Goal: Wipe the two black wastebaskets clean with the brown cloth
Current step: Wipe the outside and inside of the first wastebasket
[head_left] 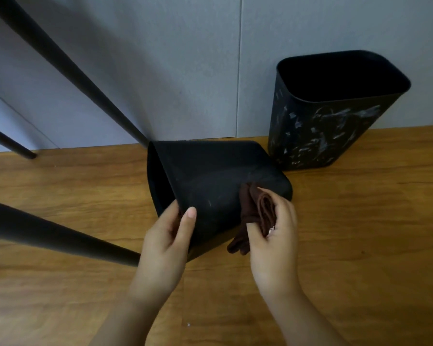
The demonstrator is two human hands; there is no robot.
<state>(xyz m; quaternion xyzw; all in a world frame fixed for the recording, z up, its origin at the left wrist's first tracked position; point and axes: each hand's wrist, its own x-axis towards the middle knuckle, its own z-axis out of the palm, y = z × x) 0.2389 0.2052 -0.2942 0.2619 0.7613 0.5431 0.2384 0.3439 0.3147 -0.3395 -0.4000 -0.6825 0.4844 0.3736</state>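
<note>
Near wastebasket (210,186), frame centre: tipped on its side on the wooden floor (360,221), mouth to the left, likely so its wall faces up for wiping. Left hand (170,236) grips the rim, thumb outside, steadying it. Right hand (273,228) clamps the bunched brown cloth (250,211) against the wall. Second wastebasket (335,111), upper right: upright, white-smeared, untouched. Dark furniture legs (68,71) at left.

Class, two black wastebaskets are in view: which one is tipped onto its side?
The near wastebasket, gripped at its rim by the left hand while the right hand holds the brown cloth against it. The smeared wastebasket stands upright.
</note>
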